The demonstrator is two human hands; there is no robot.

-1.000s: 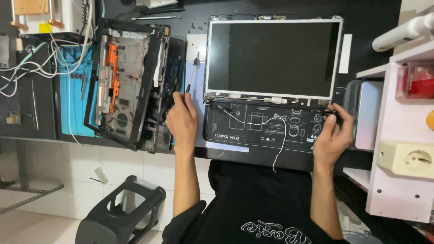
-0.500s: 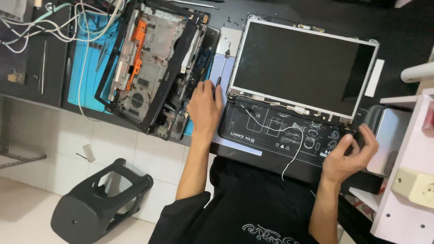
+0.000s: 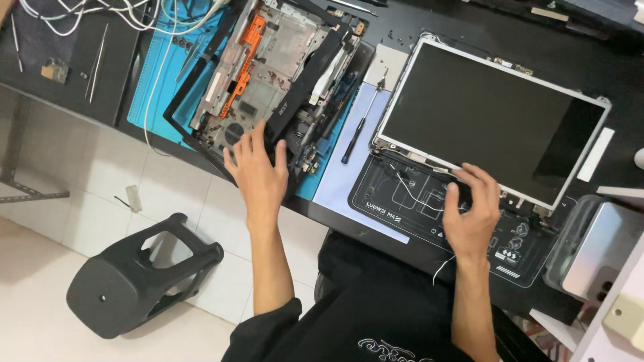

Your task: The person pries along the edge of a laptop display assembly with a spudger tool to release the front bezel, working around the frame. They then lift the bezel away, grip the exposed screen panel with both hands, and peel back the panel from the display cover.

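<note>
Left hand on the stripped laptop chassis, right hand at the loose screen panel

The laptop chassis (image 3: 268,87) leans tilted at the desk's near-left edge; the left hand (image 3: 258,171) rests spread on its black bezel, gripping nothing. The right hand (image 3: 473,214), fingers curled loosely, touches the near edge of the LCD panel (image 3: 486,117). Best to support both edges evenly and avoid the screwdriver (image 3: 362,127) lying between them.

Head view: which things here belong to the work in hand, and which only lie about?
In hand:
left hand on opened black laptop base with orange parts
right hand at bare white-framed screen panel

Lying about:
dark-handled screwdriver
thin metal tweezers
white cables
black moulded stool
</note>
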